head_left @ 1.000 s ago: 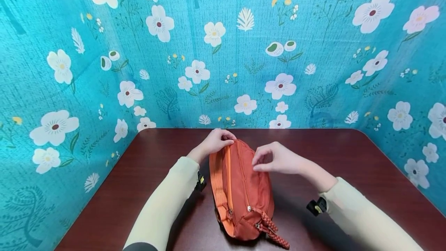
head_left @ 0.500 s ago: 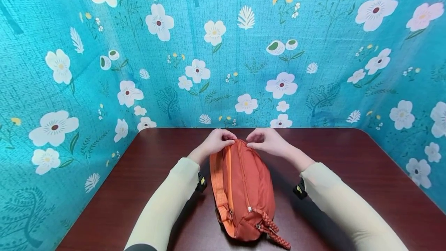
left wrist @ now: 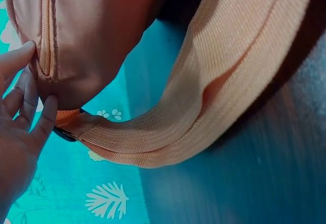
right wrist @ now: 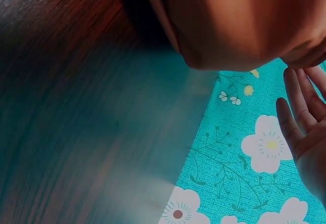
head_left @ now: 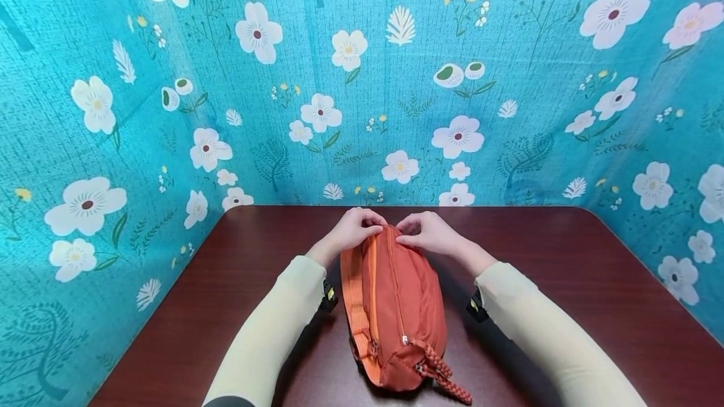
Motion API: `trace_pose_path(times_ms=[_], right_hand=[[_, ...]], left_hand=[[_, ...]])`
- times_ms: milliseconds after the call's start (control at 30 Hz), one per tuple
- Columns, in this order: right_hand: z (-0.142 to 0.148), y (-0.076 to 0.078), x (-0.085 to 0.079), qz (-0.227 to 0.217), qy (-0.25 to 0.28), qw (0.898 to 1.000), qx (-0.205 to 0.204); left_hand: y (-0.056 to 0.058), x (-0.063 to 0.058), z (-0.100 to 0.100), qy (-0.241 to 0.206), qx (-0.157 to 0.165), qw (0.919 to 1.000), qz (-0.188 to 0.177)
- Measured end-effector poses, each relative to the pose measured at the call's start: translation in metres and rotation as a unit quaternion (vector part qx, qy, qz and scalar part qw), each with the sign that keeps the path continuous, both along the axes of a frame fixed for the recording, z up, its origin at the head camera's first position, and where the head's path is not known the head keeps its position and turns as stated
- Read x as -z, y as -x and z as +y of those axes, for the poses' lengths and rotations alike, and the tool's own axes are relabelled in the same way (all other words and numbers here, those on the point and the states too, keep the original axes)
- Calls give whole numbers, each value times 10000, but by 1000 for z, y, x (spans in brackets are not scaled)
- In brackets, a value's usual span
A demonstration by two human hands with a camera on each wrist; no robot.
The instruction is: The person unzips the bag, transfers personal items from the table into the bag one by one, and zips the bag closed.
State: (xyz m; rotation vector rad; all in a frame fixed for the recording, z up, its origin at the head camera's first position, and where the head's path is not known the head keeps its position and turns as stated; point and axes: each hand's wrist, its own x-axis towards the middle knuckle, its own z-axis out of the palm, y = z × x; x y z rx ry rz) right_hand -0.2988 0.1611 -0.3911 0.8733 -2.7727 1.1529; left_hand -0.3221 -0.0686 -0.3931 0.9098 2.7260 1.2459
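Observation:
A rust-red fabric sling bag [head_left: 415,306] lies lengthwise on the table, its zipped top facing up. At its far end my left hand [head_left: 353,230] pinches the fabric; in the left wrist view the thumb and fingertips are on either side of the end of an orange zipper [left wrist: 46,30]. Just to the right, my right hand [head_left: 430,232] pinches the same far end between thumb and fingers. The right wrist view has its fingers [right wrist: 300,102] at the bag's tip, with the thumb out of sight. A metal zipper slider [head_left: 405,339] sits at the near end.
An orange webbing strap [head_left: 355,300] runs along the bag's left side. Braided cord pulls [head_left: 449,385] trail onto the dark wooden table [head_left: 254,281] at the near right. A turquoise flowered cloth [head_left: 317,162] hangs behind the table and along its sides.
My right hand has moved from the bag's right side to its far end, beside the left hand, and has edged closer since. The left hand and the bag have stayed nearly still.

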Motion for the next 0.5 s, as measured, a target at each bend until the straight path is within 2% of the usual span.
trace_pose_path(times_ms=[333, 500], right_hand=[[-4, 3, 5, -36, 156, 9999, -28], [-5, 4, 6, -100, 209, 9997, 96]], left_hand=[[2, 2, 2, -10, 132, 9998, 127], [0, 2, -1, -2, 119, 9993, 345]])
